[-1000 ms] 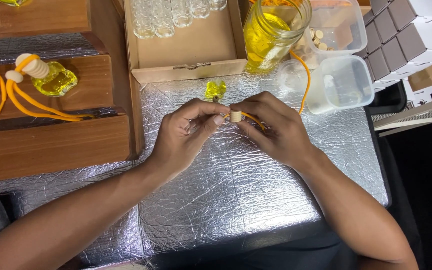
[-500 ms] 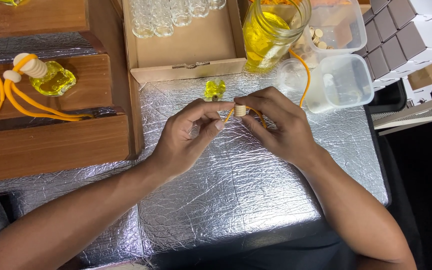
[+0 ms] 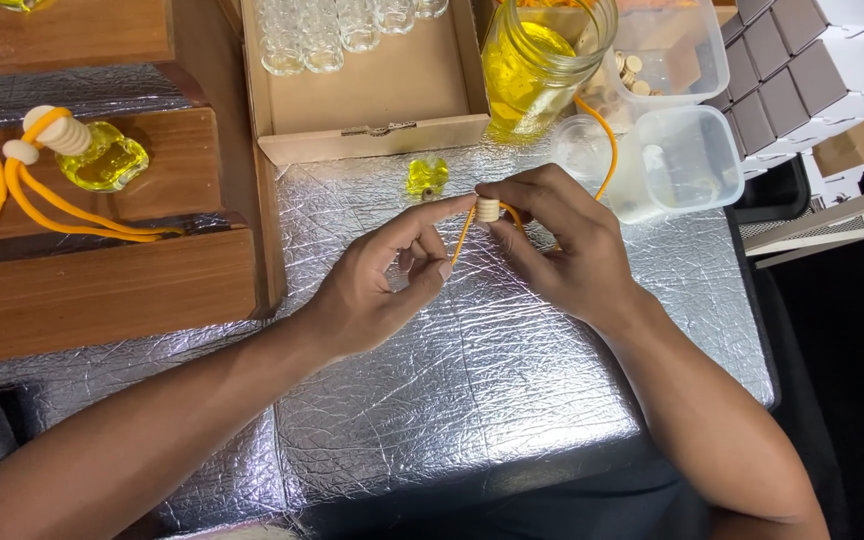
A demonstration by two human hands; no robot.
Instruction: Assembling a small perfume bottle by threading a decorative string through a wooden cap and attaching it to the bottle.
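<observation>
Since the earlier frame the two hands have risen a little toward the cardboard box, and the small ribbed wooden cap [image 3: 488,209] now stands clear between the fingertips instead of being half hidden by them. The left hand [image 3: 382,285] has its forefinger stretched out to touch the cap while its other fingers curl loosely inward; the thumb lies near the orange cord [image 3: 464,235] that hangs down from the cap. The right hand [image 3: 562,245] is closed around the cap from the other side, pinching it between thumb and forefinger, with the cord running back through its fingers and up to the glass jar [image 3: 542,60] of yellow liquid. The cap is held in the air just above the foil-covered tabletop [image 3: 452,400], near its far edge.

Just beyond the fingertips a small yellow bottle [image 3: 427,176] rests on the foil, close to the front wall of the open cardboard box [image 3: 372,135], which holds rows of empty clear bottles [image 3: 322,35]. Right of the jar sit two clear plastic tubs [image 3: 687,160], the farther one holding more wooden caps. On the left, a wooden step [image 3: 102,290] carries a finished yellow bottle with a cap and orange cord [image 3: 102,155]. Small white boxes [image 3: 802,70] are stacked at the far right.
</observation>
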